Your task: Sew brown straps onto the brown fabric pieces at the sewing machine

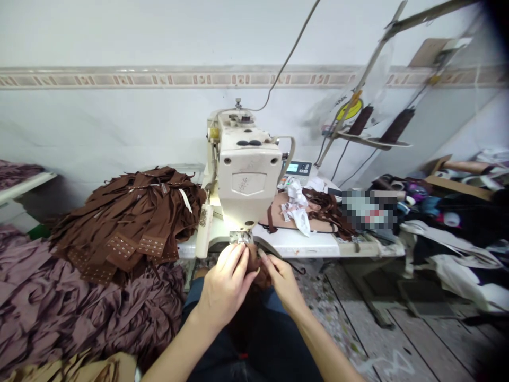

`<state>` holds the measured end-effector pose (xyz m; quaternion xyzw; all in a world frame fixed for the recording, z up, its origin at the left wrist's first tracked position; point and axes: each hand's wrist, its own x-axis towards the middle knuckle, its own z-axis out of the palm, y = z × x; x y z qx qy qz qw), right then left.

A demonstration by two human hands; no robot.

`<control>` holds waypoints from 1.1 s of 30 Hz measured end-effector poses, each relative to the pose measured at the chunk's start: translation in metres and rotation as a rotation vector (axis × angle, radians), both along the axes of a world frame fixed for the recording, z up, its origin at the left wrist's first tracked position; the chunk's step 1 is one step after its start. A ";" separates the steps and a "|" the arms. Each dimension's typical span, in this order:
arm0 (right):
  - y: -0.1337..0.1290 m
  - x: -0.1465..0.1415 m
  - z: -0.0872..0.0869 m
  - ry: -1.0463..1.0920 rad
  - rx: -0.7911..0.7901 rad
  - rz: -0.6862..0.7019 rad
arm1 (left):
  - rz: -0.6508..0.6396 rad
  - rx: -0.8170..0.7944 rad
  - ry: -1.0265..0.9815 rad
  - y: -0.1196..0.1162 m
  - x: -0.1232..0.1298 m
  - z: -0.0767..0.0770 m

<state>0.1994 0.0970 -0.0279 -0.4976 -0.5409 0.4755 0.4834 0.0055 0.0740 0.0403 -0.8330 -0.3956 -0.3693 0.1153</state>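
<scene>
A white sewing machine (250, 180) stands in front of me with its lamp lit over the needle area. Right under its head, my left hand (228, 281) presses a piece of brown fabric (253, 257) with closed fingers. My right hand (281, 278) pinches the right edge of the same fabric between thumb and fingers, slightly lower and apart from the machine head. The fabric hangs down between my hands toward my lap. My fingers and the machine head hide the needle and part of the fabric.
A heap of brown garment pieces (147, 212) with metal-eye strips lies left of the machine, above a mauve fabric pile (79, 307). On the right are white scraps (296, 207), a control panel (298, 168), a stand with dark thread cones (397, 126) and the white table edge (318, 246).
</scene>
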 end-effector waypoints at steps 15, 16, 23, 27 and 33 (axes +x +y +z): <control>-0.026 -0.017 -0.018 0.332 -0.233 0.006 | 0.150 -0.421 -0.573 -0.050 -0.068 -0.056; -0.028 -0.020 -0.016 0.311 -0.227 0.009 | 0.144 -0.432 -0.561 -0.053 -0.072 -0.060; -0.051 -0.023 -0.002 0.121 -0.154 0.168 | 0.223 -0.328 -0.508 -0.037 -0.105 -0.045; -0.047 -0.004 -0.013 0.105 -0.159 0.193 | 0.331 -0.176 -0.394 -0.007 -0.132 -0.019; -0.046 0.004 -0.046 0.125 -0.371 0.164 | 0.517 -0.077 -0.257 0.043 -0.170 -0.003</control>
